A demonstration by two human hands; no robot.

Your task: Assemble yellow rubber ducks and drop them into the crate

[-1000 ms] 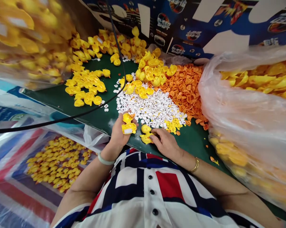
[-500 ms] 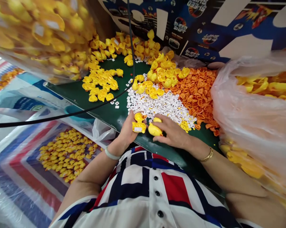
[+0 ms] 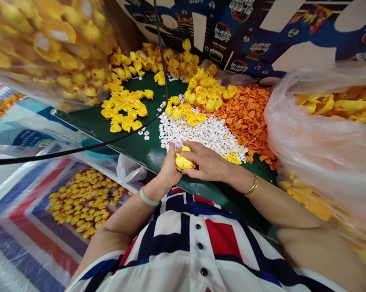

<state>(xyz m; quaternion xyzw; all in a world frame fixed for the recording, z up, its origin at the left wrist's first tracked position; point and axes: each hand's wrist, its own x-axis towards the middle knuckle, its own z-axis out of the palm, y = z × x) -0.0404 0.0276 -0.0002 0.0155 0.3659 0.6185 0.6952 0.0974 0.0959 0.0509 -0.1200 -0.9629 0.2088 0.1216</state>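
Observation:
Between my hands, above the near edge of the green table, is a yellow toy duck (image 3: 184, 161) whose two shell halves lie against each other. My left hand (image 3: 170, 167) grips the half underneath, which is mostly hidden. From the right, the fingers of my right hand (image 3: 205, 162) wrap over the upper half and press on it. Just beyond the hands spreads a heap of small white eye pieces (image 3: 198, 136), with a few yellow duck shells (image 3: 187, 113) on its far part.
Orange pieces (image 3: 246, 109) are piled right of the white ones. Clear bags of yellow shells stand at left (image 3: 64, 61) and right (image 3: 317, 129). A black cable (image 3: 110, 142) crosses the table's left side. Ducks (image 3: 85, 202) fill a striped bag below left.
My right hand has moved left and brought its duck half onto the half in my left hand. The open inside of the left half is now covered.

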